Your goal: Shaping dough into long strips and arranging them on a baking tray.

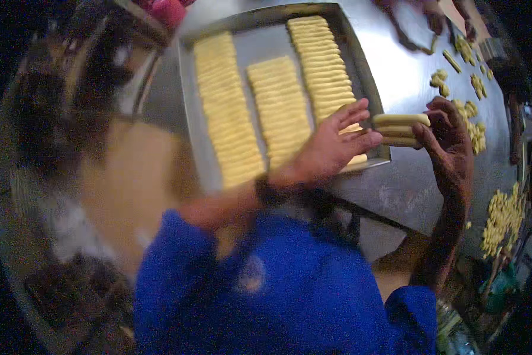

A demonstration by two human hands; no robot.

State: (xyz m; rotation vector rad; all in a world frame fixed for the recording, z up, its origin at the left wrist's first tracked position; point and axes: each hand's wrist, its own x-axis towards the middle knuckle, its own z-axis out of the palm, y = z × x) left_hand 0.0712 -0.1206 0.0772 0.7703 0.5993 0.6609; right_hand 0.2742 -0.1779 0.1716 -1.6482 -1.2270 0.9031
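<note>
My right hand (452, 145) is closed on a small stack of pale yellow dough sticks (401, 129), pinching their right ends between thumb and fingers. The sticks lie side by side, level, just past the right edge of a metal tray (187, 118). My left hand (343, 142) reaches over the tray's near right corner with its fingers apart. Its fingertips are close to the sticks' left ends; whether they touch, I cannot tell. In the tray lie three long rows of dough sticks: a left row (227, 106), a shorter middle row (280, 100) and a right row (319, 59), partly hidden by my left hand.
The tray rests on a shiny metal table (378, 195). Dough pieces (476, 133) are scattered to the right, with a heap of small pieces (502, 222) nearer. Another person's hands (434, 21) work at the far right. A blurred brown surface (132, 171) is at left.
</note>
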